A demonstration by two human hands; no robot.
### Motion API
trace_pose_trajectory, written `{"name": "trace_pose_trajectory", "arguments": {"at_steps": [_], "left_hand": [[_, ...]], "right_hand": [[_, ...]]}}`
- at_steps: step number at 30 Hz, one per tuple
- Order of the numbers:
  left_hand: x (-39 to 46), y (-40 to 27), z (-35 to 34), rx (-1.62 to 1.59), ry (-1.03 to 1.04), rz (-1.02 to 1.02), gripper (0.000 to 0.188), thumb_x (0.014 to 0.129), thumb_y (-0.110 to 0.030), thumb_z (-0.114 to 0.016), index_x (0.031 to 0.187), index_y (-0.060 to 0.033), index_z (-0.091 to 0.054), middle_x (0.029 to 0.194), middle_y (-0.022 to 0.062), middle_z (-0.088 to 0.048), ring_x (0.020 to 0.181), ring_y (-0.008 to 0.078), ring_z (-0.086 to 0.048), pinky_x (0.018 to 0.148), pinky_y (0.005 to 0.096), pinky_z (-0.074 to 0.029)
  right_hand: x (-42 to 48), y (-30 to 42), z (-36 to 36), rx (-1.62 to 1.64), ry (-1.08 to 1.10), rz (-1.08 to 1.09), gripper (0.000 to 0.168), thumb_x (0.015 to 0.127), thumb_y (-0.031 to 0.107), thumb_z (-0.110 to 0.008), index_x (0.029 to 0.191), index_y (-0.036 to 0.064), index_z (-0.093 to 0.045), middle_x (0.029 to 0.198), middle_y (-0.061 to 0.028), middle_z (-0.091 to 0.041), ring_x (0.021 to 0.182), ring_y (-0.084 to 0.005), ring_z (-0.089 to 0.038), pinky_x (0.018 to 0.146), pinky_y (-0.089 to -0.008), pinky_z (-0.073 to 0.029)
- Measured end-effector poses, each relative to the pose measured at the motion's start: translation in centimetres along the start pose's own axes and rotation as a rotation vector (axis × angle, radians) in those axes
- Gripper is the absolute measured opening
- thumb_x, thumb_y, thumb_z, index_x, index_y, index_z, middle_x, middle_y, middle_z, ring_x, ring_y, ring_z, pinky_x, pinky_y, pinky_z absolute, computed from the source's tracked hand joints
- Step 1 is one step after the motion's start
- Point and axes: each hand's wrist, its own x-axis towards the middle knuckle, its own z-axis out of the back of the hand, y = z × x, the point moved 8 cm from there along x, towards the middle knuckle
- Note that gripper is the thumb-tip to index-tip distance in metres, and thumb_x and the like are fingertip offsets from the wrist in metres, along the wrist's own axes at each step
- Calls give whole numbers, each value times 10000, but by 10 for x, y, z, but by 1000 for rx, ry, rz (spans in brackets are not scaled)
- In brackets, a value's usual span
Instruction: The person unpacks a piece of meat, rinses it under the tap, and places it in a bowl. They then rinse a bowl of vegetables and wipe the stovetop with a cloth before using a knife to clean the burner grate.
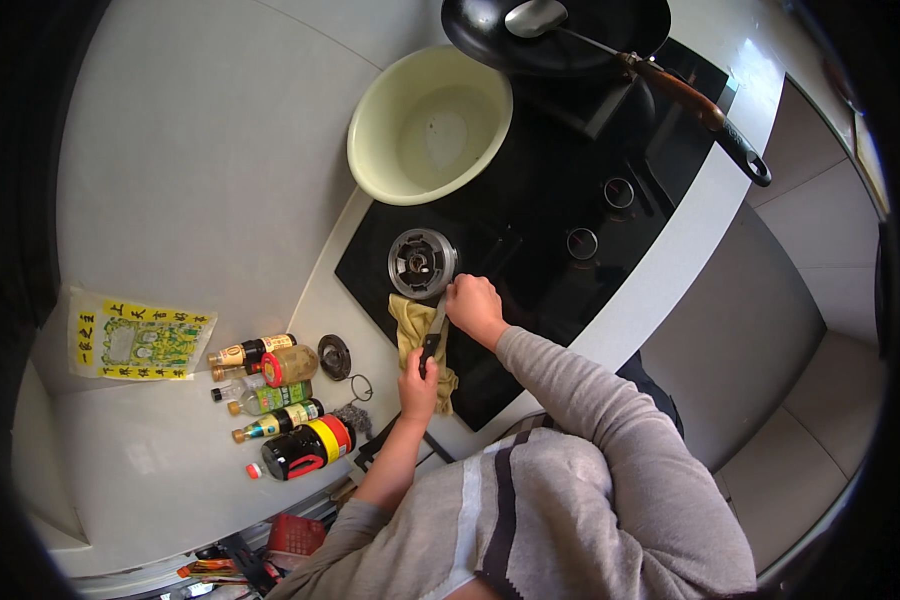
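My left hand grips the black handle of a knife above a crumpled yellow cloth. Close to the blade's far end is my right hand, its fingers curled; whether it pinches the blade or something small is hidden. Just beyond both hands, a round metal gas burner sits on the black glass cooktop. The cloth lies partly on the cooktop's edge and partly on the pale counter.
A cream basin with some liquid stands beyond the burner. A black wok holds a metal ladle. To the left are a soy sauce bottle, several other bottles, a jar, a black burner part and steel wool.
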Motion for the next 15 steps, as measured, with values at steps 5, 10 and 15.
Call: {"name": "trace_pose_trajectory", "arguments": {"at_steps": [5, 10, 15], "left_hand": [[-2, -3, 3, 69, -53, -82, 276, 921, -208, -565, 1133, -32, -548, 917, 233, -647, 828, 416, -637, 699, 442, -508], [4, 2, 7, 86, -54, -104, 296, 925, -251, -600, 1133, -46, -553, 883, 211, -660, 802, 410, -642, 677, 442, -509], [12, 8, 10, 132, -60, -137, 275, 909, -274, -630, 1083, -65, -590, 843, 181, -670, 767, 384, -654, 628, 435, -514]], "right_hand": [[-8, -4, 5, 58, -6, 56, 216, 877, 200, -564, 791, 8, -614, 766, -239, -653, 753, -434, -637, 689, -518, -515], [-8, -2, 5, 74, -17, 65, 234, 884, 219, -570, 789, 10, -611, 750, -239, -648, 741, -432, -635, 688, -523, -511], [-8, 2, 7, 33, -30, 43, 244, 881, 221, -570, 786, 1, -620, 753, -231, -651, 748, -433, -634, 695, -517, -513]]}}
